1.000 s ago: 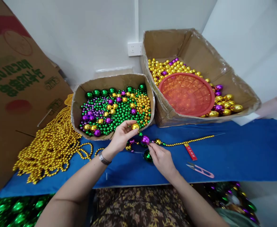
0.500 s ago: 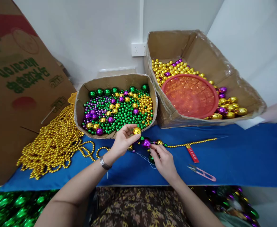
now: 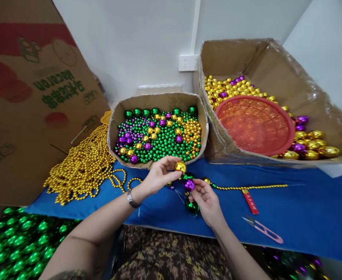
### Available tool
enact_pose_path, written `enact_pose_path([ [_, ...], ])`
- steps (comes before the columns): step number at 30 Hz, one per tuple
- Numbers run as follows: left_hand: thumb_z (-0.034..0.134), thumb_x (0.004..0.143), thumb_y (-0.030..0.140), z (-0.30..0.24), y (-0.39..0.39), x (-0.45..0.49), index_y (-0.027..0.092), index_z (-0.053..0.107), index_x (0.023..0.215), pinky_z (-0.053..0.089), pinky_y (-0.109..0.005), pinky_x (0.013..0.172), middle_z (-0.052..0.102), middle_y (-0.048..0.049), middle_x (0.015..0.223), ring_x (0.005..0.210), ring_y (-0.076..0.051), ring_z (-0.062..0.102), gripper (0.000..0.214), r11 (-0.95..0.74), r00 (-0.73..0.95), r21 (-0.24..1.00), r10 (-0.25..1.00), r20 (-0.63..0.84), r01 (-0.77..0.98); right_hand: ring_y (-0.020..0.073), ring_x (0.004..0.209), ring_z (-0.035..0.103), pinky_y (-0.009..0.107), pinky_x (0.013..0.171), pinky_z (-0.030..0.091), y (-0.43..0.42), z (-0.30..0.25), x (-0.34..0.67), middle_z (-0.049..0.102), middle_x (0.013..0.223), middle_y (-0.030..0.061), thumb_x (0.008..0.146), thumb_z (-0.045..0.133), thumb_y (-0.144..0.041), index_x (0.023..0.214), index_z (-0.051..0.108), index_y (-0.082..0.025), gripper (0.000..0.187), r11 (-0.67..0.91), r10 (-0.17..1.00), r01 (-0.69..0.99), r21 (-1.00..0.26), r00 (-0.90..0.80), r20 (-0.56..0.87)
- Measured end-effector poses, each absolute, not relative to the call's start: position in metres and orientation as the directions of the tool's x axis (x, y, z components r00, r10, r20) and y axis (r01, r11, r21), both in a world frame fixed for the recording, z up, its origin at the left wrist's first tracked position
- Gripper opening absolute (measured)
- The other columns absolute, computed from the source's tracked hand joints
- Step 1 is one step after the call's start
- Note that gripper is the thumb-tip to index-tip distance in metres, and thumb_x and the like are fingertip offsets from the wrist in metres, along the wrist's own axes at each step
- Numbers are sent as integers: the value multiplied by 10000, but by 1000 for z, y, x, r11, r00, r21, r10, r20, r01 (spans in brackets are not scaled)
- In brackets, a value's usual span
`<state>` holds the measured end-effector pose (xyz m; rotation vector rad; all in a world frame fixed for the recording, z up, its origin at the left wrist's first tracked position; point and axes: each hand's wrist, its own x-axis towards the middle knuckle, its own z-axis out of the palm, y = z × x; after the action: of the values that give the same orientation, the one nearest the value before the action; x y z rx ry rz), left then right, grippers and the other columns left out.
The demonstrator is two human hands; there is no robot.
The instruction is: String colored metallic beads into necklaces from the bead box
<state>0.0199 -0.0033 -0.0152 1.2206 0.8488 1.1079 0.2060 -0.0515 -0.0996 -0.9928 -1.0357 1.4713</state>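
Observation:
My left hand [image 3: 162, 175] pinches a large shiny gold bead [image 3: 180, 167] just in front of the small bead box. Close beside it, my right hand [image 3: 205, 199] has its fingers closed on a large purple bead [image 3: 189, 184]. A small green bead sits between the gold and purple ones, and a big dark green bead [image 3: 192, 207] hangs below. Thin pale thread loops under the beads. To the right of my hand a strand of small gold beads [image 3: 249, 188] lies on the blue cloth, with a thin needle-like tip at its far end.
Behind my hands stands a carton [image 3: 112, 144] of green, purple and gold beads. At right, a bigger carton [image 3: 214, 147] holds gold beads and a red basket [image 3: 255, 124]. Gold bead strands [image 3: 80, 167] pile up at left. Pink thread snips [image 3: 264, 229] and a red packet [image 3: 250, 202] lie right.
The camera view has shifted, so the scene sits further right. The purple bead now shows more plainly, in my right fingers, with the dark green bead hanging lower. Both hands keep their grips.

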Motion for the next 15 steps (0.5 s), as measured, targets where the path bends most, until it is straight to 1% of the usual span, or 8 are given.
enact_pose_path([
  [2, 659, 843, 367, -8, 8, 6, 178, 613, 1147, 538, -317, 820, 669, -110, 1120, 998, -202, 644, 362, -70, 298, 990, 949, 104, -121, 101, 633, 597, 242, 597, 530, -52, -99, 209, 616, 821, 1, 848, 673, -397, 1099, 581, -234, 313, -74, 993, -280, -957, -109, -45],
  [3, 605, 878, 387, -6, 18, -4, 173, 615, 1151, 537, -317, 805, 665, -117, 1132, 994, -203, 645, 347, -119, 262, 992, 957, 125, -41, 100, 631, 594, 239, 591, 525, -52, -98, 210, 614, 820, 0, 853, 670, -387, 1097, 582, -235, 300, -66, 994, -277, -959, -102, -39],
  [5, 562, 904, 366, -2, 49, -33, 153, 633, 1102, 523, -289, 748, 681, -109, 1055, 910, -180, 646, 299, -221, 105, 943, 974, 201, 249, 99, 631, 591, 236, 588, 517, -53, -97, 213, 609, 814, -2, 859, 667, -372, 1093, 583, -237, 283, -47, 996, -269, -962, -90, -24],
  [6, 591, 888, 323, -3, 67, -49, 137, 642, 1064, 505, -276, 742, 688, -96, 985, 856, -164, 634, 260, -238, 16, 853, 965, 261, 464, 101, 634, 592, 237, 589, 517, -53, -96, 214, 606, 810, -3, 861, 665, -372, 1096, 583, -238, 283, -40, 996, -267, -963, -89, -16],
  [7, 616, 869, 273, -4, 86, -65, 121, 649, 1014, 488, -270, 751, 686, -82, 923, 824, -155, 620, 213, -191, -44, 732, 956, 289, 654, 103, 634, 593, 239, 590, 518, -53, -95, 214, 602, 802, -5, 862, 664, -375, 1099, 582, -239, 286, -31, 996, -266, -963, -88, -8],
  [8, 634, 853, 238, -6, 103, -81, 109, 651, 949, 476, -264, 768, 675, -65, 865, 822, -151, 609, 162, -120, -73, 614, 957, 280, 780, 105, 634, 594, 241, 590, 520, -53, -94, 214, 601, 797, -6, 863, 662, -380, 1102, 580, -239, 289, -24, 996, -266, -964, -90, 0],
  [10, 647, 846, 206, -12, 131, -106, 81, 639, 866, 474, -283, 807, 653, -61, 828, 852, -160, 606, 127, -73, -89, 567, 963, 253, 821, 105, 632, 596, 242, 589, 522, -54, -92, 213, 601, 792, -8, 863, 659, -388, 1104, 578, -241, 293, -13, 996, -262, -965, -94, 12],
  [15, 571, 919, 338, -25, 162, -126, 140, 575, 1173, 541, -412, 830, 607, -91, 1154, 976, -198, 619, 322, -28, -90, 575, 980, 175, 817, 108, 626, 599, 251, 595, 536, -54, -86, 210, 599, 783, -10, 848, 667, -415, 1097, 572, -236, 321, -11, 995, -248, -969, -96, 13],
])
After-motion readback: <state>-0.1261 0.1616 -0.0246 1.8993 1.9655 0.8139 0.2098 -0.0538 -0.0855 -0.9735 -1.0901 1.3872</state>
